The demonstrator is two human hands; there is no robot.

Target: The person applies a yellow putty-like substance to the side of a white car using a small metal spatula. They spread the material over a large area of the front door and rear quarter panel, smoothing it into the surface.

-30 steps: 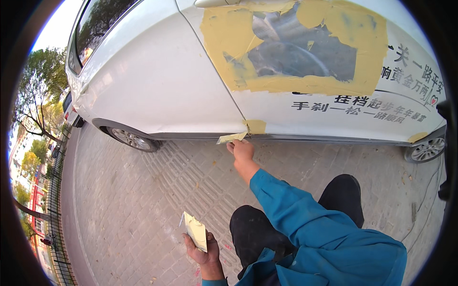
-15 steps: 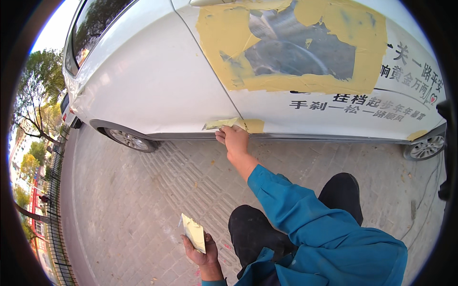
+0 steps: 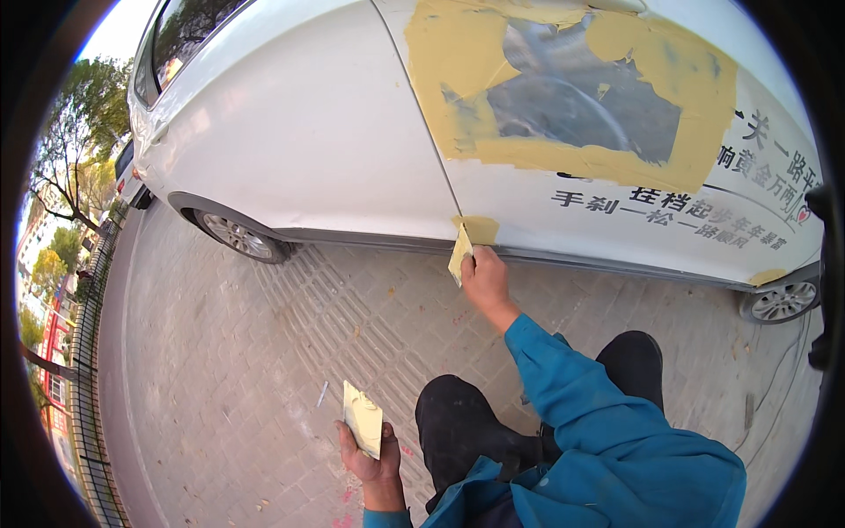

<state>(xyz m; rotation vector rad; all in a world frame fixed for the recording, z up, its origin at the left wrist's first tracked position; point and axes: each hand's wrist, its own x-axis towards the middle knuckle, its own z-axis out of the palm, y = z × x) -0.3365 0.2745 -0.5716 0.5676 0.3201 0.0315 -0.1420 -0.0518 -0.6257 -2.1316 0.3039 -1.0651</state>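
My right hand (image 3: 487,280) pinches a putty spreader (image 3: 459,260) coated with pale yellow filler. The blade is tilted up against the lower edge of the white car door, beside a small yellow filler patch (image 3: 481,231) next to the door seam. Whether the tip presses on the metal, I cannot tell. Lower down, my left hand (image 3: 373,458) grips a flat mixing board (image 3: 362,417) with a thick smear of the same filler on it. Above, the white car door (image 3: 546,189) carries a large yellow filler area (image 3: 458,114) around bare grey metal (image 3: 590,101).
The car's dark sill (image 3: 370,238) runs between two wheels, one wheel (image 3: 236,236) at the left. Paving (image 3: 264,352) with a ribbed strip lies below. My dark-trousered knees (image 3: 466,422) are bent near the car. A thin cable (image 3: 779,387) lies at right; a fence (image 3: 84,378) stands far left.
My right hand has moved right along the door's bottom edge, and the spreader has turned from lying nearly level to upright. My left hand still holds the board. The view has shifted slightly.
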